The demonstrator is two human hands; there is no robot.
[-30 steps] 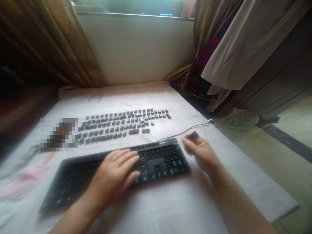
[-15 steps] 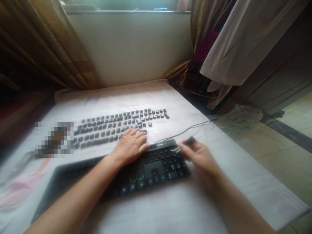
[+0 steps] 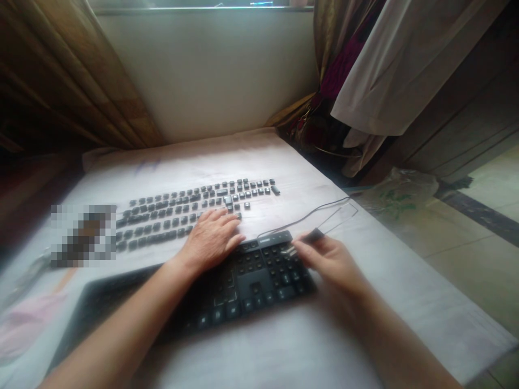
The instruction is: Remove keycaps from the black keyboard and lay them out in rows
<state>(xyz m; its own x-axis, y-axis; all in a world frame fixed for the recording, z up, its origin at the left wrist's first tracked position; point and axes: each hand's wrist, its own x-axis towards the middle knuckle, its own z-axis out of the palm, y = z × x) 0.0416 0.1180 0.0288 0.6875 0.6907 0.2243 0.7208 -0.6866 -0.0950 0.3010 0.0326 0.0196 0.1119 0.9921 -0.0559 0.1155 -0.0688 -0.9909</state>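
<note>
A black keyboard lies at a slant across the near part of the table, with several of its keys off at the right end. My left hand rests over its far edge, fingers stretched toward rows of loose keycaps beyond it. My right hand pinches a keycap puller with a black grip and thin wire loops sticking out behind. Its metal tips point down at the keyboard's upper right corner. Whether they grip a key I cannot tell. My left forearm hides much of the keyboard's left side.
The keyboard cable runs toward the table's right edge. On the left are a blurred-out object and a pink cloth. A clear plastic bag lies beyond the right edge. A curtain hangs at the back left.
The view has tipped slightly, shifting the scene a little left and up. My left hand has drawn back slightly to the left. The puller stays in my right hand at the same corner.
</note>
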